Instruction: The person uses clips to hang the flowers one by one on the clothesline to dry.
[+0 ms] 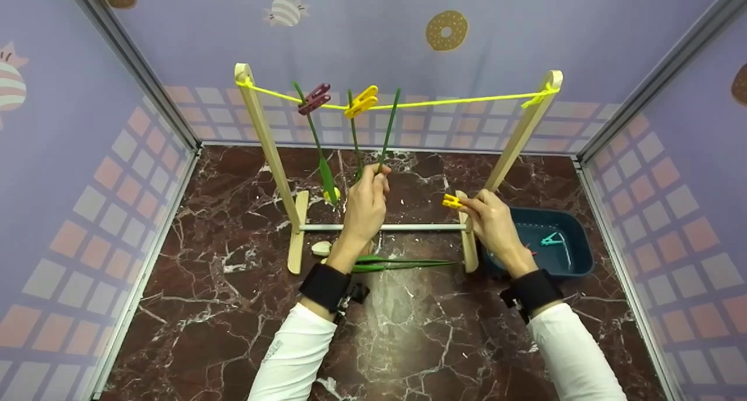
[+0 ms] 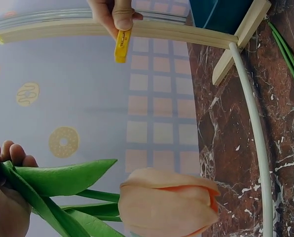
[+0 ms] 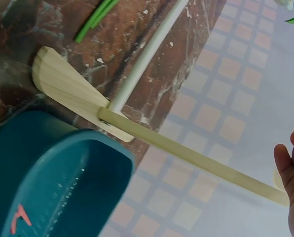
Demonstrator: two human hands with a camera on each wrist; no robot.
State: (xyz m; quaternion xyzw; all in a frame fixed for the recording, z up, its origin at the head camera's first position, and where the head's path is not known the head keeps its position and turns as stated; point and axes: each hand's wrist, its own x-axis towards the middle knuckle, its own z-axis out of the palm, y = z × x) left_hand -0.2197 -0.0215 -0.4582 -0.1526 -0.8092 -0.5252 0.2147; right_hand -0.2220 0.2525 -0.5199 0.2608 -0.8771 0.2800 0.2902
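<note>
My left hand [image 1: 367, 199] grips a green flower stem [image 1: 390, 126], its bare end pointing up past the yellow line [image 1: 455, 101]. In the left wrist view, leaves [image 2: 63, 178] come out of that hand and a peach tulip bloom [image 2: 166, 203] hangs beside them. Between right thumb and fingers a yellow clothespin [image 1: 451, 201] is pinched; that right hand [image 1: 490, 220] is in front of the rack's right post. A purple clothespin [image 1: 314, 99] and another yellow clothespin [image 1: 362, 102] clip two stems to the line, blooms downward.
The line spans a wooden rack with a left post [image 1: 265, 144], a right post [image 1: 519, 138] and a pale crossbar [image 1: 420, 227]. At right, a dark teal basin [image 1: 583, 255] holds a green clothespin [image 1: 550, 239] and a red one. Flowers with green stems [image 1: 408, 264] lie on the marbled floor.
</note>
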